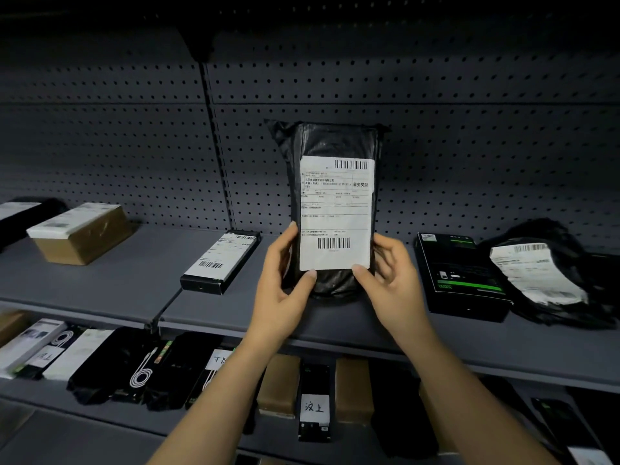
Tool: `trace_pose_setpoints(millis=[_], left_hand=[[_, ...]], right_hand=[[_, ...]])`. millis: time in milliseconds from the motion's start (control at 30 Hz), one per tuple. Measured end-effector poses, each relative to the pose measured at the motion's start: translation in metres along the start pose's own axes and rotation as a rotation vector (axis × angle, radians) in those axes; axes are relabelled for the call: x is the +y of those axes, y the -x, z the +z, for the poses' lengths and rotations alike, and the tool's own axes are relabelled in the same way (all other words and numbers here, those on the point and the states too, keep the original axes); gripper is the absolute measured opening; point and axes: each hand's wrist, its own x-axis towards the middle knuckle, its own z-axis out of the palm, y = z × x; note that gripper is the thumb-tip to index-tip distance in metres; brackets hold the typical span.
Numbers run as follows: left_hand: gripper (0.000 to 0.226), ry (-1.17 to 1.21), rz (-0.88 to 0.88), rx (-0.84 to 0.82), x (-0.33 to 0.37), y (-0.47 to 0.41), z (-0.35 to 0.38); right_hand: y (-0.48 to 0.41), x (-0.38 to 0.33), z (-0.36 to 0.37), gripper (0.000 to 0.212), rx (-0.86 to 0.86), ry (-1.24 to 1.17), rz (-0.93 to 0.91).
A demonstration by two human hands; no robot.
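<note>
A black plastic mailer parcel (335,142) with a white shipping label (336,213) stands upright in front of me, above the grey shelf (134,280). My left hand (285,280) grips its lower left edge, thumb on the label's bottom corner. My right hand (391,280) grips the lower right edge, thumb on the other bottom corner. The label faces me, barcodes at top and bottom.
On the same shelf lie a brown carton (84,236), a slim black labelled box (221,261), a black-and-green box (459,273) and a crumpled black mailer (550,273). Pegboard backs the shelf. A lower shelf (84,414) holds several cable packs and small boxes.
</note>
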Motion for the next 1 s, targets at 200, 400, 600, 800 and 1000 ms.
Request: trace_pose_setpoints(millis=[200, 400, 600, 800, 1000], left_hand=[[0.054, -0.020, 0.005, 0.039, 0.001, -0.004, 0.007], [0.057, 0.005, -0.025, -0.028, -0.003, -0.004, 0.011], [0.049, -0.170, -0.194, -0.011, -0.005, -0.012, 0.008], [0.045, -0.450, -0.313, -0.064, -0.017, -0.019, 0.004], [0.048, -0.707, -0.217, -0.115, -0.030, -0.027, -0.002]], right_hand=[[0.000, -0.001, -0.005, 0.047, -0.008, -0.039, -0.006], [0.001, -0.003, -0.012, 0.047, 0.004, 0.015, -0.040], [-0.008, 0.000, 0.002, 0.050, -0.044, 0.267, 0.090], [-0.013, 0.011, 0.012, 0.045, -0.049, 0.430, 0.217], [-0.011, 0.014, 0.011, 0.041, -0.014, 0.627, 0.190]])
